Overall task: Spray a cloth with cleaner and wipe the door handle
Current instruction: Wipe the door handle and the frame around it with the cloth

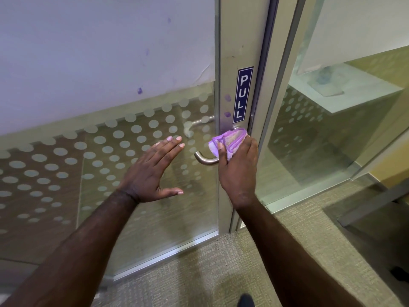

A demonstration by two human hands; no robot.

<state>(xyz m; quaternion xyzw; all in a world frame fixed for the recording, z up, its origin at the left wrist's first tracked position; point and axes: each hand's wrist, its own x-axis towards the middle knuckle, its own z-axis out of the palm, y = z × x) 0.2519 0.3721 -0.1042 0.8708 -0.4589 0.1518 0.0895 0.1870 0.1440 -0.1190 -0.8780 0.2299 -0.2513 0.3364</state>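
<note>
Left hand [152,171] spread flat; right hand [238,171] clenched, both arms extended

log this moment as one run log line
step: wiping | right hand: grip shut on purple cloth, pressed on door handle near its base | left hand: open, empty, by glass | spray bottle: not in view

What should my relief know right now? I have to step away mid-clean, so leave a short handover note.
Right hand: closed on the folded purple cloth, pressing it over the door handle near its base by the frame.
Left hand: empty, fingers spread, held in front of the glass door; whether it touches the glass is unclear.
Sprayer: not in view.
Done: wiping is under way at the base end. Whether the cloth is damp cannot be seen.
Left: wipe along the bare curved end of the handle, which sticks out left of the cloth.
</note>
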